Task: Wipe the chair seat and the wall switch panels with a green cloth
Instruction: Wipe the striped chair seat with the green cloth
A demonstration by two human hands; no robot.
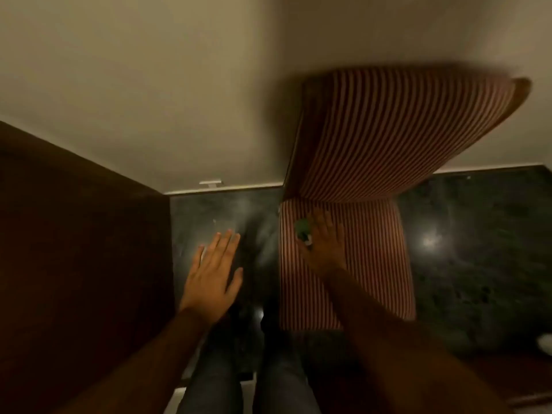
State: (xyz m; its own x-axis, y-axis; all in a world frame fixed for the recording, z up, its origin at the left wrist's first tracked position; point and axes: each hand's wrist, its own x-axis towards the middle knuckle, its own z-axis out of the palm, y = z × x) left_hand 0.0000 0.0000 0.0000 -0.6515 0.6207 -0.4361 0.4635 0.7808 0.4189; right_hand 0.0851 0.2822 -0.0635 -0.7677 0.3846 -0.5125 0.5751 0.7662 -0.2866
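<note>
A chair with red-and-cream striped upholstery stands ahead and to the right; its seat (373,258) lies below me and its curved backrest (403,130) rises against the wall. My right hand (324,249) presses flat on the left part of the seat, on top of a bunched green cloth (301,230) that shows beside my fingers. My left hand (213,279) hovers over the floor left of the chair, fingers spread and holding nothing. No wall switch panel is clear in this blurred view.
Dark wooden furniture (74,249) fills the left side. The floor (478,249) is dark polished stone with light reflections. A cream wall (149,85) with a small white fitting (210,183) near its base runs behind. My legs in dark trousers (248,369) are below.
</note>
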